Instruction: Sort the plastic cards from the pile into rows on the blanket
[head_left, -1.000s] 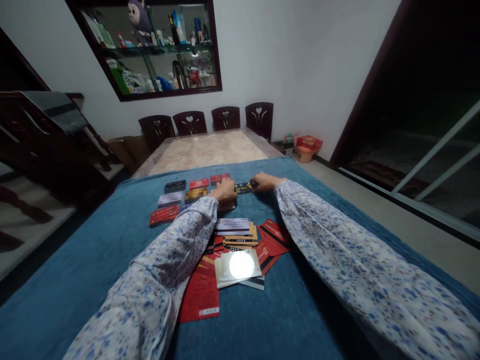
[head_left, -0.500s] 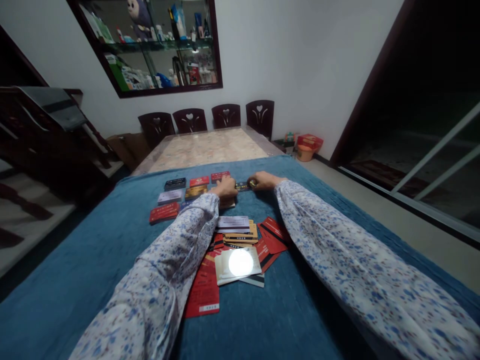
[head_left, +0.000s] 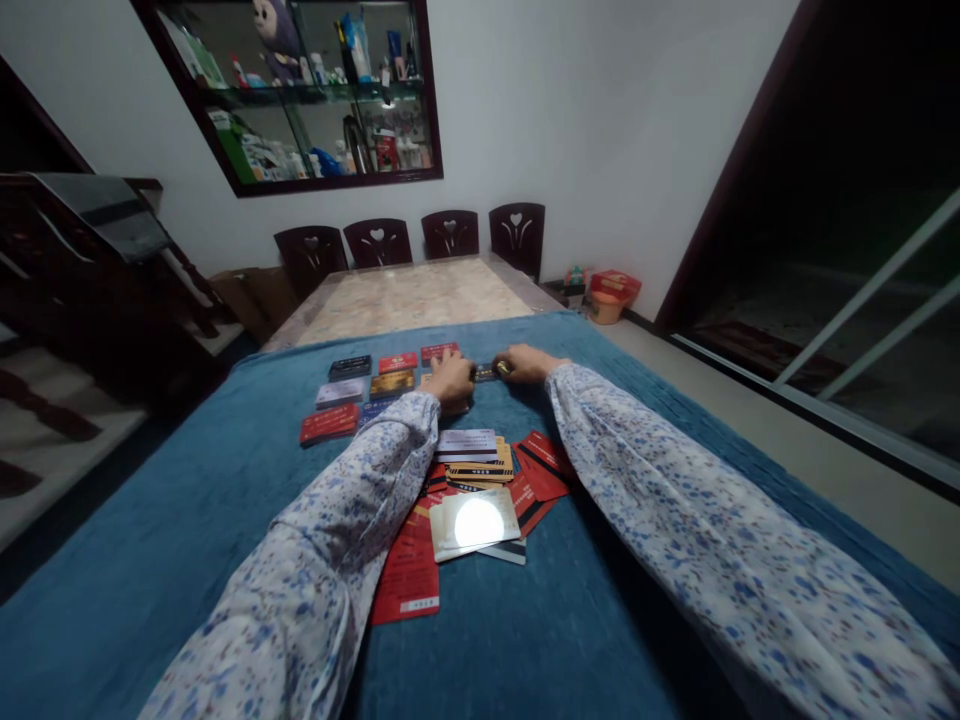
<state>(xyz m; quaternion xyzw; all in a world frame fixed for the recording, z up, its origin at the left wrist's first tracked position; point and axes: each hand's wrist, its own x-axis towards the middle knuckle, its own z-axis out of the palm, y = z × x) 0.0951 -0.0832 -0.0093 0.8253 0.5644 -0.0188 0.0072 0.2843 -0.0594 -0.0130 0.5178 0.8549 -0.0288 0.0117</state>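
Between my hands, at the far side of the blue cloth [head_left: 247, 500], lies a dark card stack [head_left: 486, 372] with light lettering. My left hand [head_left: 450, 380] grips its left end with bent fingers, beside rows of card stacks. At the stack's right end, my right hand [head_left: 523, 364] pinches it, palm down. Left of my left hand sit a gold stack [head_left: 393, 383], a white stack [head_left: 340, 393] and red stacks [head_left: 330, 424]. Loose cards spread nearer me: a white card [head_left: 466, 445], yellow cards [head_left: 480, 470], red cards [head_left: 541, 465] and a pale card [head_left: 495, 515] with a bright glare.
Past the cloth, the bare tabletop [head_left: 420, 290] reaches toward several dark wooden chairs [head_left: 450, 232]. A glass-shelved cabinet [head_left: 337, 185] is set in the wall. A red box [head_left: 615, 285] stands on the floor at the right, a stair railing [head_left: 90, 290] at the left.
Both hands stay around the dark card stack, with only slight finger movement. The whole view has shifted a little. The loose cards lie as before.
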